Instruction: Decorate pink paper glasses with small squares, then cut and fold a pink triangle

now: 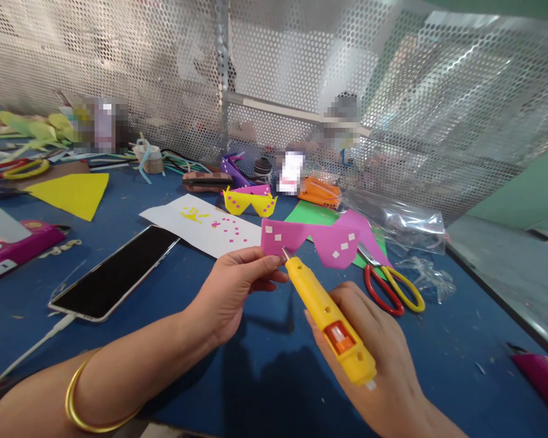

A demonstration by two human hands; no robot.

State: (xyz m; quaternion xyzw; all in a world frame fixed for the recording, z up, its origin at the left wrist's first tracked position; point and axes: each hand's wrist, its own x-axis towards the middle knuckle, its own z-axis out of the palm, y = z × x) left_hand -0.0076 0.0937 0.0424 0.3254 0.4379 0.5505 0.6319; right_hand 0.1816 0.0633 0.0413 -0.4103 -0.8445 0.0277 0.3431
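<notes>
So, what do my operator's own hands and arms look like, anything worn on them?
The left hand and right hand are both ungloved, with no rings visible. A smooth, rounded, gold-coloured bangle circles the left forearm. The visible part of the right wrist shows no jewellery or sleeve.

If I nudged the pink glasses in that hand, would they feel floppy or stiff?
The pink glasses look thin, so they are probably light and easily bent. The left hand holds one end, so the other would likely flex if pushed. They extend without obvious sagging, suggesting some stiffness.
</notes>
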